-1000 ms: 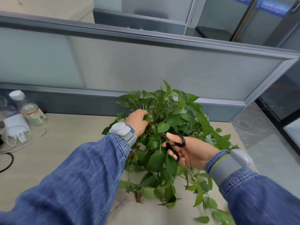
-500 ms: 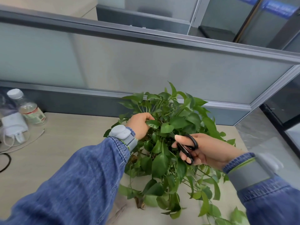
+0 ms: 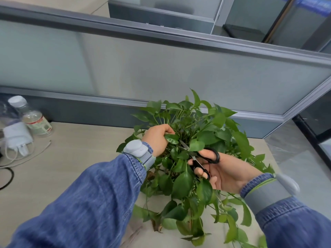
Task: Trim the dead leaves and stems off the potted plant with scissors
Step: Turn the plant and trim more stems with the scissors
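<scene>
My left hand (image 3: 158, 138) is closed on a leaf (image 3: 171, 138) near the middle of the plant (image 3: 193, 158), which sits on the desk (image 3: 71, 158) against the partition (image 3: 161, 68). My right hand (image 3: 223, 173) grips the scissors (image 3: 198, 157), blades parted a little and poking into the foliage just beside that leaf (leaves hide the pot and part of the blades). A brown leaf (image 3: 156, 225) lies on the desk at the front. A bottle (image 3: 32, 117) and a charger (image 3: 17, 135) stand far left.
</scene>
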Demonstrator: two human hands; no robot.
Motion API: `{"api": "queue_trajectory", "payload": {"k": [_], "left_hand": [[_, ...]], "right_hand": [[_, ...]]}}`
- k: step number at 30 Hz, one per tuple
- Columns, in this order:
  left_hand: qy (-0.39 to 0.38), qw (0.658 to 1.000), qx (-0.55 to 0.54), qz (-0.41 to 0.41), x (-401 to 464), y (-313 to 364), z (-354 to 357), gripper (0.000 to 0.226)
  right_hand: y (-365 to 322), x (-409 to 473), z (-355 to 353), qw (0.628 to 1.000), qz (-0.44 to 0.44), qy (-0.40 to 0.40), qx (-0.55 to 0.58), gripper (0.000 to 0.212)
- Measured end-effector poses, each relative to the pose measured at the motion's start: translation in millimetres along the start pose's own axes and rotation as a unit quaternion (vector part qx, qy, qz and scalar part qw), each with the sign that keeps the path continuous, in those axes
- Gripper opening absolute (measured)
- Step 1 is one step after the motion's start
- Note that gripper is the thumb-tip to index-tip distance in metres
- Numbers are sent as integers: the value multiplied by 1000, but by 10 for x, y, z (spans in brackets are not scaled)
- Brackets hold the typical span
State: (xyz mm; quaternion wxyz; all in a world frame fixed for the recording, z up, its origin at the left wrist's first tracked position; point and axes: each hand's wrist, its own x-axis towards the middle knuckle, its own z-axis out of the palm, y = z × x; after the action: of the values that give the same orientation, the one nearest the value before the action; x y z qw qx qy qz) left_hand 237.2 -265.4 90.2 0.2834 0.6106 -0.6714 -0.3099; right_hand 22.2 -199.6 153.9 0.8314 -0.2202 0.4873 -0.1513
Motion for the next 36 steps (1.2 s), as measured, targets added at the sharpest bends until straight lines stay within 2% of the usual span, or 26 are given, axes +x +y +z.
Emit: {"api": "queue_trajectory", "payload": {"k": [5, 9, 12, 19, 22, 25, 31, 36], "left_hand": [[1, 1000, -17, -1, -13, 9, 20, 20], [-1, 1000, -16, 1, -35, 16, 16, 25], [5, 1000, -11, -6, -60, 3, 7, 28], [2, 1000, -9, -7, -115, -12, 3, 26], [-22, 999, -14, 29, -157, -8, 12, 18], [-49, 997, -6, 59, -202, -33, 8, 19], [-68, 995, -37, 61, -251, -9, -28, 21], [-68, 996, -31, 56, -268, 16, -28, 23]], "right_hand": [[-10, 82, 30, 999, 7, 9, 38, 37], [-31, 167, 73, 998, -8, 39, 44, 34], [-18, 174, 64, 997, -6, 33, 70, 32], [37, 119, 41, 995, -10, 25, 92, 37], [47, 82, 44, 997, -19, 38, 67, 35], [68, 38, 9, 998, -21, 51, 23, 35], [86, 16, -6, 995, -30, 67, -61, 35], [53, 53, 19, 991, -30, 94, -88, 46]]}}
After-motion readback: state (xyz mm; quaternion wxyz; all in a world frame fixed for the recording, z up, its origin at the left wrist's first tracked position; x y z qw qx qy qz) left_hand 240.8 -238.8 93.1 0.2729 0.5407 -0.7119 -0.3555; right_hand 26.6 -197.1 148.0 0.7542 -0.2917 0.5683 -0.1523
